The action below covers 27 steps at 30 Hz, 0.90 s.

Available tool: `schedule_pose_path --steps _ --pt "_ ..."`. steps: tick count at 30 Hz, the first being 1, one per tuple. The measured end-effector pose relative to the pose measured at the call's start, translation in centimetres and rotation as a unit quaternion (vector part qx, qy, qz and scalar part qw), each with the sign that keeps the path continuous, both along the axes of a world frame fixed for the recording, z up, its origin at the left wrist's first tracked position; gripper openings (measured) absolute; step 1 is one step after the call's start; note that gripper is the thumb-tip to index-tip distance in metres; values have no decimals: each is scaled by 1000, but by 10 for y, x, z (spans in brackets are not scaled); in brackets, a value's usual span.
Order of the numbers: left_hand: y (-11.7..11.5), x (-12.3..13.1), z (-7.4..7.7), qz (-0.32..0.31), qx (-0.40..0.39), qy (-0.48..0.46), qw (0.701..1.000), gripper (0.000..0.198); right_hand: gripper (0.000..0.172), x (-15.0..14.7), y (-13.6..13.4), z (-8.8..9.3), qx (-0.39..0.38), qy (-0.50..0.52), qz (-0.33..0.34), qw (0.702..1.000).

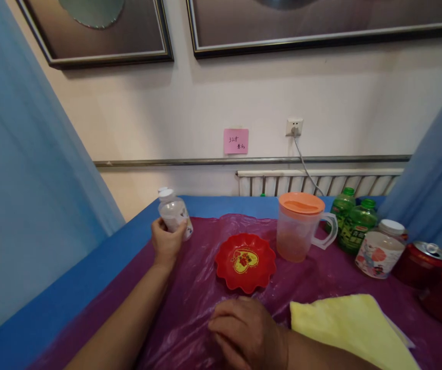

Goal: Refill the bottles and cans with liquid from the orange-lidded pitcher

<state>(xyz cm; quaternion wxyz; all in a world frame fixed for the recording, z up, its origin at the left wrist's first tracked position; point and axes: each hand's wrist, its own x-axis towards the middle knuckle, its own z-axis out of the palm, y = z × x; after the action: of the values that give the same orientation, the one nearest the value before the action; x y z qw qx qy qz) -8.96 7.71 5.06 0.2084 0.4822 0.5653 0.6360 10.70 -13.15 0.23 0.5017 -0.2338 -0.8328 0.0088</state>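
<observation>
My left hand (166, 243) is wrapped round a small clear plastic bottle (173, 212) with a white cap, held tilted above the left part of the table. My right hand (246, 333) lies knuckles up on the purple plastic sheet (190, 308), fingers curled down, nothing visible in it. A red scalloped plate (246, 261) with a yellow heart design sits between the two hands, just beyond the right one. A folded yellow cloth (344, 324) lies right beside my right hand.
A clear pitcher (301, 226) with an orange lid stands behind the plate. Right of it are two green bottles (353, 218), a white-capped jar (380, 248) and two red cans (423, 263). A wall, radiator and blue curtains surround the blue-covered table (74, 288).
</observation>
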Motion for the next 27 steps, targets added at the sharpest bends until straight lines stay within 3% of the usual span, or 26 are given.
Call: schedule_pose_path --steps 3,5,8,10,14,18,27 --pt "-39 37 -2 -70 118 131 982 67 24 10 -1 7 -53 139 -58 987" --pt "-61 51 -10 -79 195 237 948 64 21 18 4 7 -113 248 -102 957" --pt "-77 56 -23 -84 279 355 888 60 24 32 18 4 -192 372 -148 896" --pt "-78 54 -29 -93 306 404 857 58 34 39 26 3 -226 398 -155 876" --pt "-75 51 -31 -107 342 460 812 55 44 45 35 1 -262 392 -152 869" --pt "-77 52 -28 -105 380 475 787 56 40 48 37 -1 -281 381 -171 864" --pt "-76 49 -26 -119 374 469 791 48 26 47 36 3 -245 350 -199 882"
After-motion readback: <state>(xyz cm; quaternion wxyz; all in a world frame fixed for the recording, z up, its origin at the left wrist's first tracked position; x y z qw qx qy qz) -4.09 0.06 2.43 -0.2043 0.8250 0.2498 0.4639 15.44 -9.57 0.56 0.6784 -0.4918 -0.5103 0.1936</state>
